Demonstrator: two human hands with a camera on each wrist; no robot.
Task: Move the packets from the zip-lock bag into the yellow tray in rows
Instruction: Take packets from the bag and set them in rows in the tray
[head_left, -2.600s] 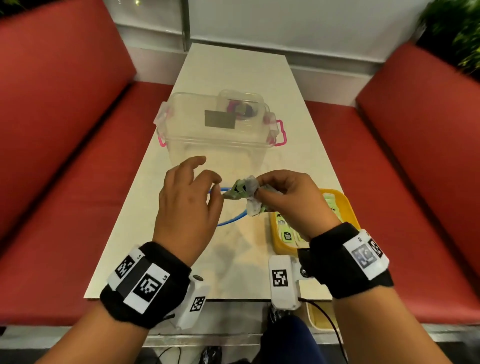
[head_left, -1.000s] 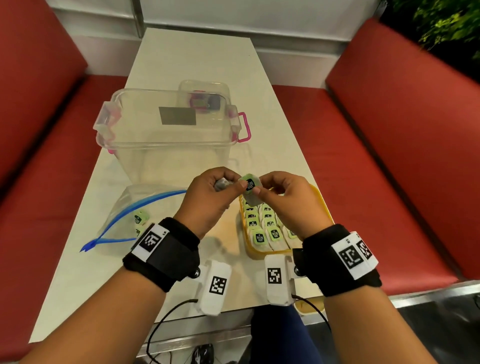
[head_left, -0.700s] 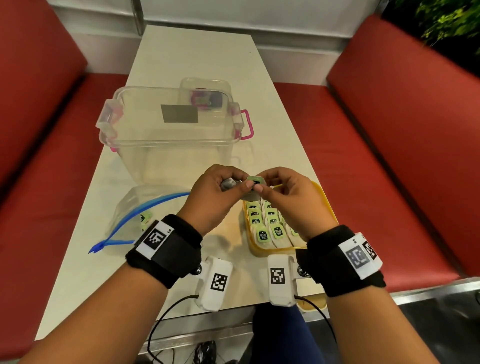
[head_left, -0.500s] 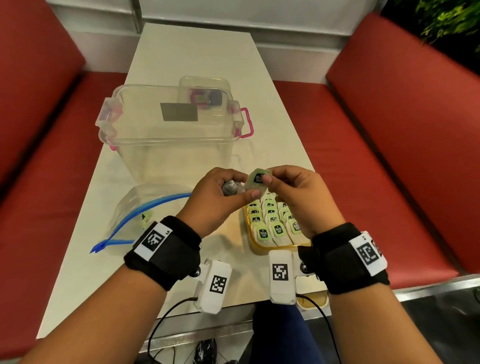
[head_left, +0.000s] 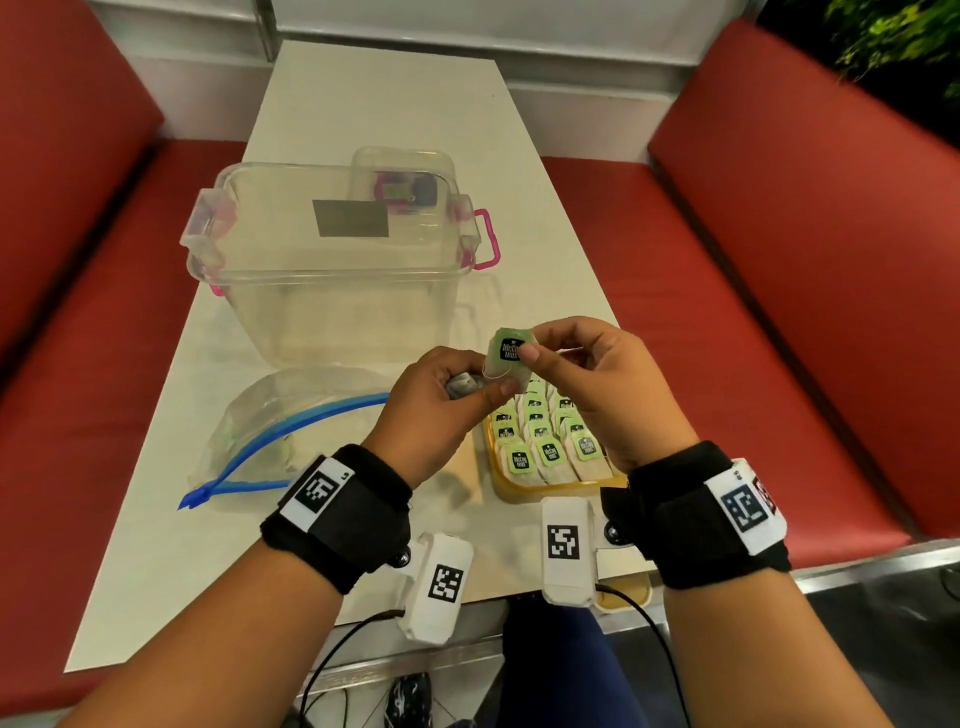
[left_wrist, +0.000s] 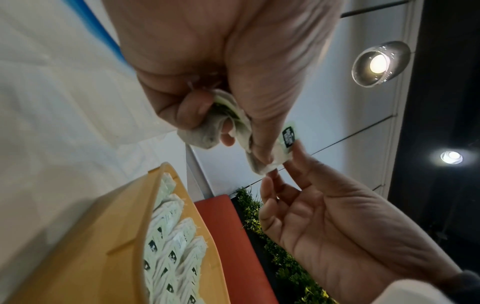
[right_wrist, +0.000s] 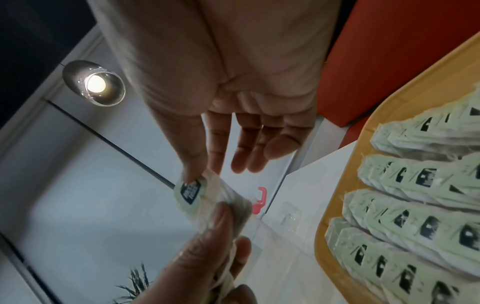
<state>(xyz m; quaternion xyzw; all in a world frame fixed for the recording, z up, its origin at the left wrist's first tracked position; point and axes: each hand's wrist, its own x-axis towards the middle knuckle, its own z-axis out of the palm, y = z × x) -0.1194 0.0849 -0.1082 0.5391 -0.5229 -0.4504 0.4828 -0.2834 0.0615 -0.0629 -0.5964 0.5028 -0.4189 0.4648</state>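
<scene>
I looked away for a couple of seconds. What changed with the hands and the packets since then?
The right hand carried a packet from over the zip-lock bag to above the yellow tray; the left hand now also pinches it and grips more packets. The clear box and tray rows stayed put.

The right hand (right_wrist: 233, 86) pinches a packet (right_wrist: 192, 193) by its green tag, thumb against forefinger; the left hand (right_wrist: 207, 257) grips its pouch end. Packets (right_wrist: 420, 222) lie overlapped in rows in the yellow tray (right_wrist: 337, 273).

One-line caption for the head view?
Both hands, left and right, pinch a green-tagged packet above the yellow tray.
</scene>
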